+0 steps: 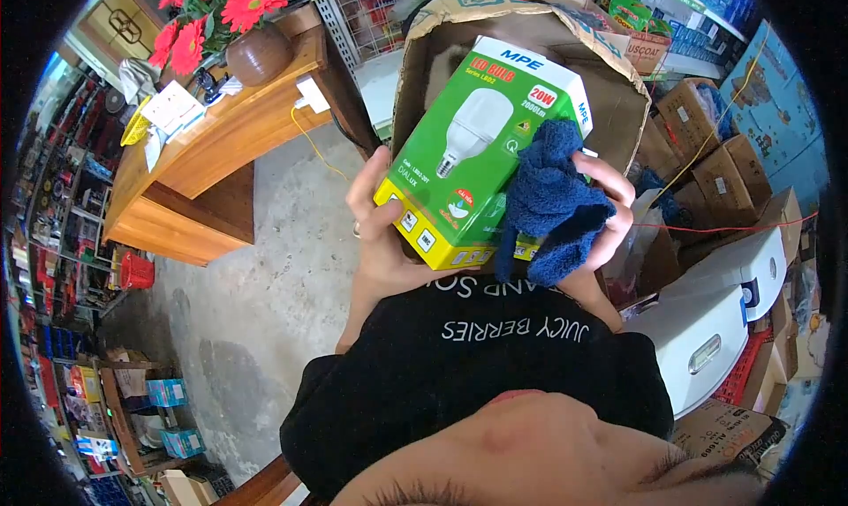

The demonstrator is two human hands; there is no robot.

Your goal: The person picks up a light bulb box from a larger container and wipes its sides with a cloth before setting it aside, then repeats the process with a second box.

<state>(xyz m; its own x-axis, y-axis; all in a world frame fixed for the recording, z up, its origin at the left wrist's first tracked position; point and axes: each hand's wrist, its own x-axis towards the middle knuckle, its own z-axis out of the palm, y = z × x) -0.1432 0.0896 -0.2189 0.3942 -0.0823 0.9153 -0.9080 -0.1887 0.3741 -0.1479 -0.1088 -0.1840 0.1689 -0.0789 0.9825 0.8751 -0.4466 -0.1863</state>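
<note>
A green, white and yellow LED bulb box (428,166) marked MPE and 20W is tilted in front of my chest. My left hand (375,223) is closed around its lower left corner, the thumb lying on the front edge. In my right hand (609,206) a dark blue cloth (552,192) is bunched, pressed against the box's right side and covering part of its printing. Behind the bulb box stands an open cardboard carton (609,86) with torn, bent flaps; its contents are mostly hidden.
A wooden counter (190,175) with a brown flower pot (259,56) stands at left. Stacked cartons (729,166) and a white case (702,347) are to the right. Packed shelves (53,215) line the far left. A yellow cord (314,144) hangs down to the concrete floor (256,329).
</note>
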